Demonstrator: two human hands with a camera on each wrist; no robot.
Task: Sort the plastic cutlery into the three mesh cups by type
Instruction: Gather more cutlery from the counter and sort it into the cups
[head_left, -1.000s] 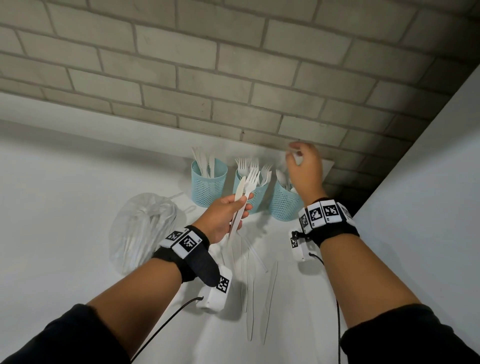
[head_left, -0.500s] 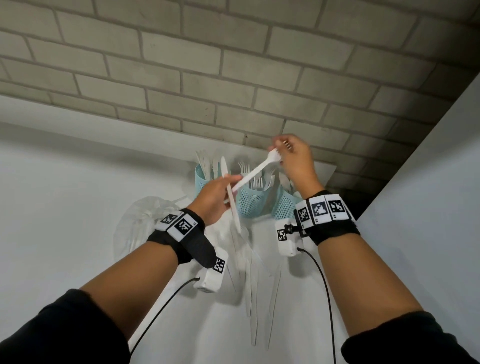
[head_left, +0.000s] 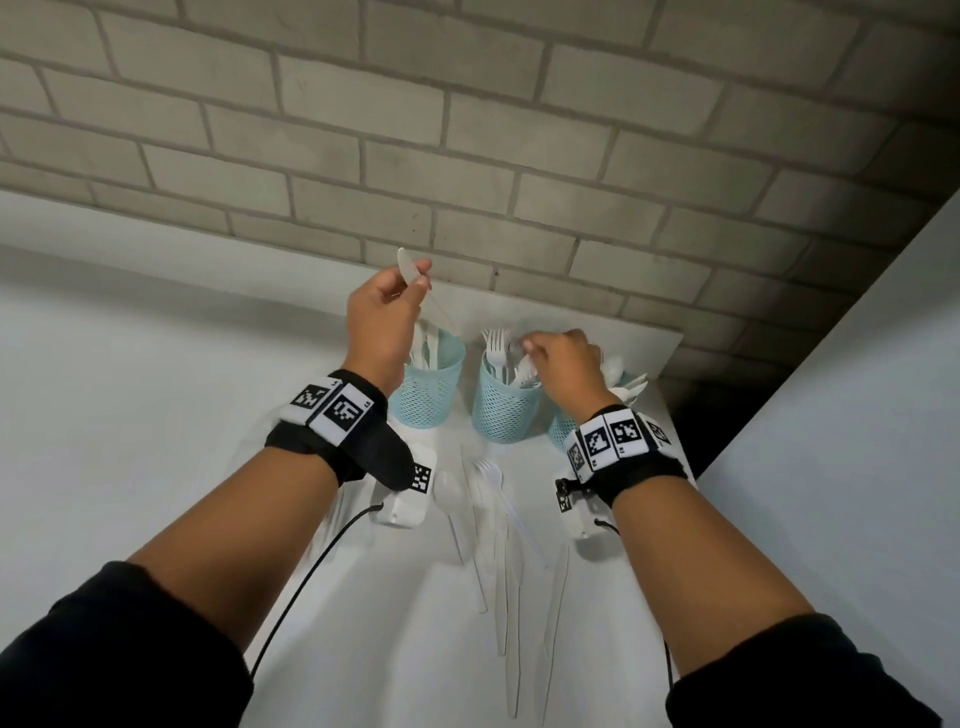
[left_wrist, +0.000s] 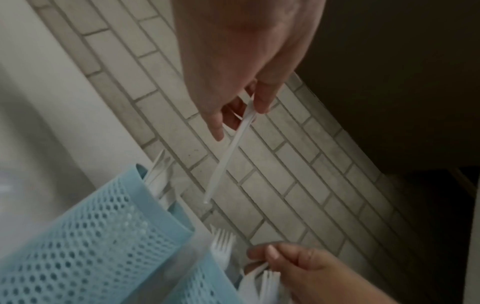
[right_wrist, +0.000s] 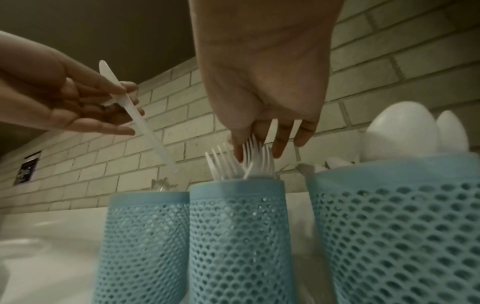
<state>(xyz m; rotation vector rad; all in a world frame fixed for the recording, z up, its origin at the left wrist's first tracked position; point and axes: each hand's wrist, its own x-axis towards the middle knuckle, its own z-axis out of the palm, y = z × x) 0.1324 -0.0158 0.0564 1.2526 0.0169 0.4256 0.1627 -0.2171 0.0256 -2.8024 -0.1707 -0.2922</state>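
While forks (right_wrist: 241, 162) fill middle cup (right_wrist: 240, 236), knives left (head_left: 428, 351)

The white bench (head_left: 156, 415) runs back to a brick wall. Three blue mesh cups stand on it in a row near that wall: the left cup (head_left: 428, 387) under the left hand's fingers (head_left: 418, 275), the middle cup (head_left: 504, 410) right below the right hand's fingers (head_left: 535, 345), the right cup (right_wrist: 394, 226) just beside it. Nearer the person than both sets of fingers, loose white cutlery (head_left: 511, 551) lies flat on the bench, a fork (head_left: 491, 475) and a spoon (head_left: 449, 499) among long pieces.
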